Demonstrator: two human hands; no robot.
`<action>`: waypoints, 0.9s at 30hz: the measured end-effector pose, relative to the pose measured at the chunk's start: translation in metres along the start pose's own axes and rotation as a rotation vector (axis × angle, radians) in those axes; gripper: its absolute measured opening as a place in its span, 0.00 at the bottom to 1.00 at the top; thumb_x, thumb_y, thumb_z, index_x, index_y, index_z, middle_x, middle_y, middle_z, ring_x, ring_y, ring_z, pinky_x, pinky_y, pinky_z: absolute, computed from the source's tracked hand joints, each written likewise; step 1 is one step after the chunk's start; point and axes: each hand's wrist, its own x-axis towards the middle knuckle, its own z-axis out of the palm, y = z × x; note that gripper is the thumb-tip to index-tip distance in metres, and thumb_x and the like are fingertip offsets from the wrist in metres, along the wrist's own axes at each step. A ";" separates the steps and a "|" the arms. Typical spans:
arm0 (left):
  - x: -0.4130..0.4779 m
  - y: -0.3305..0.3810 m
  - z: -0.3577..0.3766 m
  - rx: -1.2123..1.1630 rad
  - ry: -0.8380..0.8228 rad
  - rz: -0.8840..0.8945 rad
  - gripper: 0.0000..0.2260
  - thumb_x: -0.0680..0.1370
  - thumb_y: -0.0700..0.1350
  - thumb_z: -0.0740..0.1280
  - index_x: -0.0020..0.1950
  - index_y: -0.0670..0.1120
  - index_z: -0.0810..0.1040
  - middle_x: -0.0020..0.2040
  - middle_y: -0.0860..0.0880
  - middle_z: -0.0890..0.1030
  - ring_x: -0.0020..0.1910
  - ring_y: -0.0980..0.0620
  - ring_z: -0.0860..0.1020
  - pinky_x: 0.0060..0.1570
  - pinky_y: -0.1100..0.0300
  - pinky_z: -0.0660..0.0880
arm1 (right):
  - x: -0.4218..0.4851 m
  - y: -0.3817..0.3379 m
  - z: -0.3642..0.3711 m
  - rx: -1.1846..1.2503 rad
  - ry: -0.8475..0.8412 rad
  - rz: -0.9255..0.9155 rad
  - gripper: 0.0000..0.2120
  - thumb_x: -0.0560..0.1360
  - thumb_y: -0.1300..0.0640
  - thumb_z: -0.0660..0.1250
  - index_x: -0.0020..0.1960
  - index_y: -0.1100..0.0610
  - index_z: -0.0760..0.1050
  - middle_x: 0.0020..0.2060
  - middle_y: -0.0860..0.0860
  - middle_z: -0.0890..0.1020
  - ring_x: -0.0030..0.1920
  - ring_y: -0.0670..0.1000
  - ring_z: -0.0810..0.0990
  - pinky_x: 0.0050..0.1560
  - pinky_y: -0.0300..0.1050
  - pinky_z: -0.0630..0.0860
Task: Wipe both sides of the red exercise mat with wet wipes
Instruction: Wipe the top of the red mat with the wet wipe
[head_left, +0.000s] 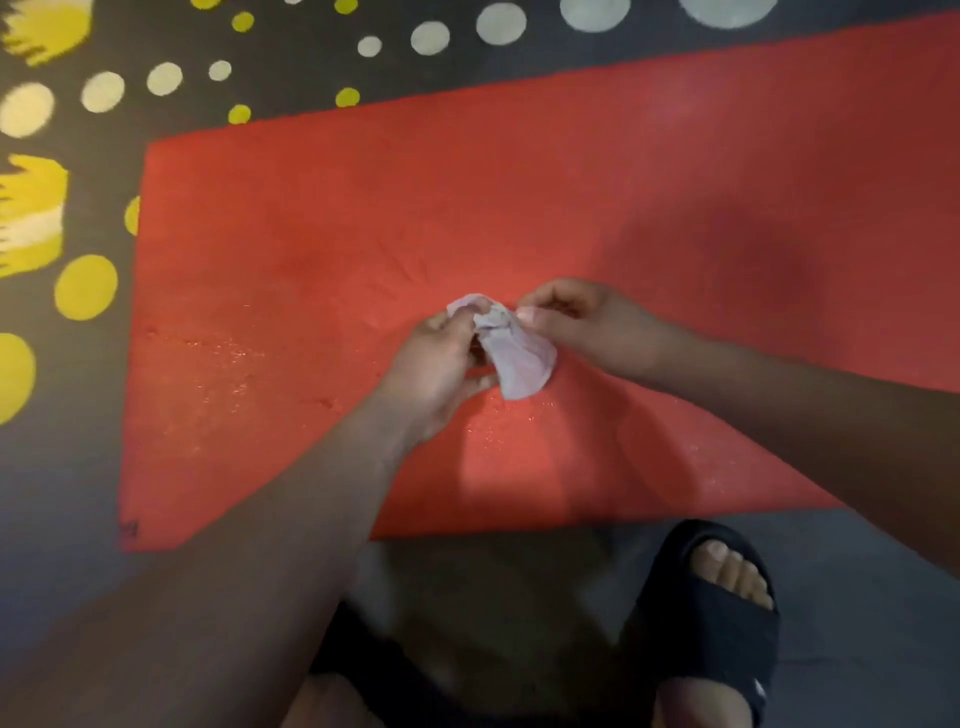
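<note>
Head view. The red exercise mat (623, 182) is lying flat on a dark rug (88, 286) patterned with yellow and pale dots. Its long axis is running from its short end at the left of the view away to the right, where it is passing out of frame. The near long edge is lying just ahead of a foot in a black sandal (701, 623).

Both hands are meeting over the mat, nearer its close edge than its far one. The wet wipe (514, 358) is hanging bunched between them, directly above the red surface; whether its lower tip is touching the mat cannot be told.

The left hand (441, 364) is gripping the wipe's upper left, fingers curled into the fabric, forearm reaching in from the lower left. The right hand (587, 327) is pinching the upper right between thumb and fingertips, forearm coming in from the right.

Judgement: the wipe is being readied in hand. The mat is lying straight below both hands, neither clearly nearer, and the greater unwiped length appears to be extending rightward.
</note>
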 end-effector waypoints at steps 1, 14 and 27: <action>0.001 -0.004 0.002 0.025 -0.006 -0.006 0.12 0.85 0.44 0.58 0.50 0.49 0.80 0.47 0.48 0.85 0.50 0.49 0.83 0.49 0.52 0.80 | -0.002 0.006 0.000 -0.005 -0.012 0.002 0.07 0.77 0.55 0.71 0.54 0.57 0.81 0.41 0.45 0.81 0.42 0.40 0.77 0.46 0.35 0.74; -0.014 -0.038 0.037 -0.016 -0.011 -0.044 0.22 0.76 0.56 0.72 0.51 0.36 0.77 0.53 0.35 0.84 0.54 0.35 0.83 0.57 0.42 0.79 | -0.041 0.046 0.008 0.460 0.173 0.219 0.12 0.75 0.72 0.64 0.41 0.56 0.72 0.32 0.55 0.74 0.34 0.53 0.74 0.39 0.50 0.72; -0.028 -0.056 0.038 0.014 0.094 -0.079 0.10 0.82 0.49 0.68 0.60 0.63 0.74 0.55 0.47 0.85 0.48 0.48 0.85 0.44 0.50 0.79 | -0.055 0.052 -0.004 0.315 0.086 0.236 0.15 0.77 0.71 0.59 0.56 0.59 0.81 0.44 0.56 0.84 0.39 0.47 0.79 0.42 0.42 0.78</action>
